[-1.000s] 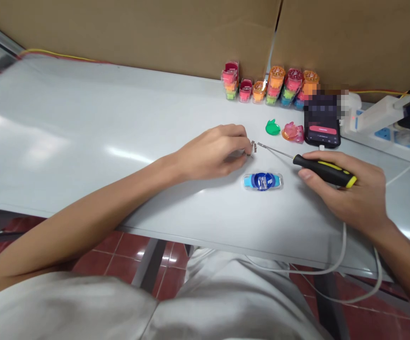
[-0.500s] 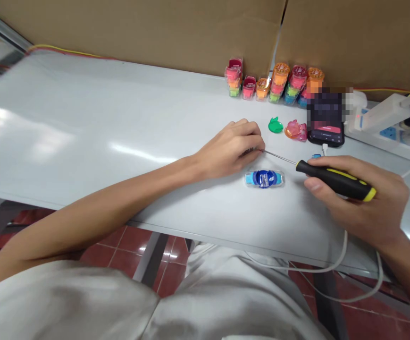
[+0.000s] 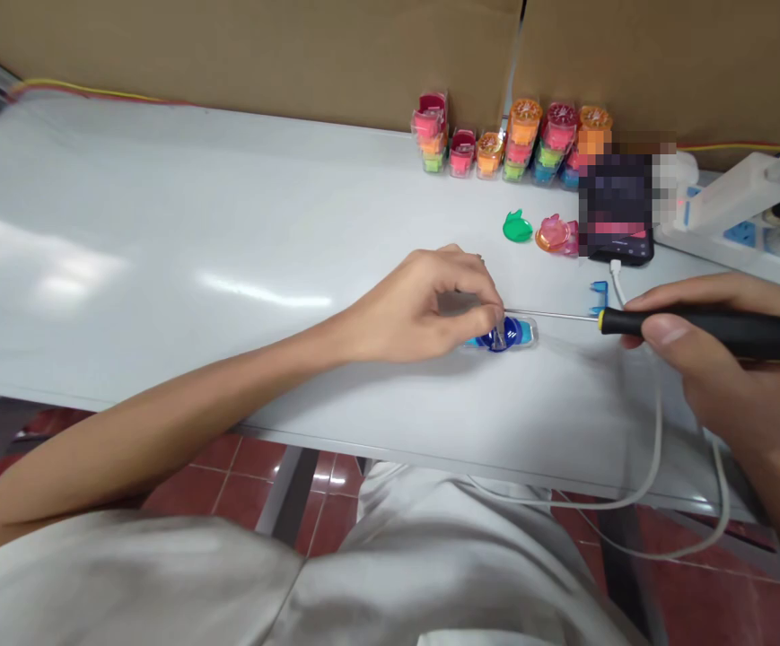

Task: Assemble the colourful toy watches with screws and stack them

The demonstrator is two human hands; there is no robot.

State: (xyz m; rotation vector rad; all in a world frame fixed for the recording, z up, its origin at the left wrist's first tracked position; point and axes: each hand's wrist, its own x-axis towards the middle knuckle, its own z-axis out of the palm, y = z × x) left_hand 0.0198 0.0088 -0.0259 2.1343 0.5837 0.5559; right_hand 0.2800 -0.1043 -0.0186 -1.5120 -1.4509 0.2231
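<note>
My right hand (image 3: 719,341) grips a screwdriver (image 3: 705,332) by its black and yellow handle, the thin shaft pointing left. The screwdriver's tip meets the fingertips of my left hand (image 3: 457,305), whose thumb and forefinger are pinched together. What they pinch is too small to make out; small dark bits show by the curled fingers behind. Just under those fingertips a small blue plastic case (image 3: 525,333) with a clear shell lies on the white table (image 3: 376,413). Its left end is partly covered by my left hand.
Stacked colourful plastic cases (image 3: 524,135) line the back board. In front lie a green plastic piece (image 3: 517,227) and pink and orange pieces (image 3: 554,233). A blue clip-like part (image 3: 601,296), a phone (image 3: 622,247) on a white cable and a power strip (image 3: 732,242) are at right.
My left hand has come nearer, from behind the blue case to over its left end, turning into a thumb-and-forefinger pinch. My right hand has shifted right, with the screwdriver now more level.
</note>
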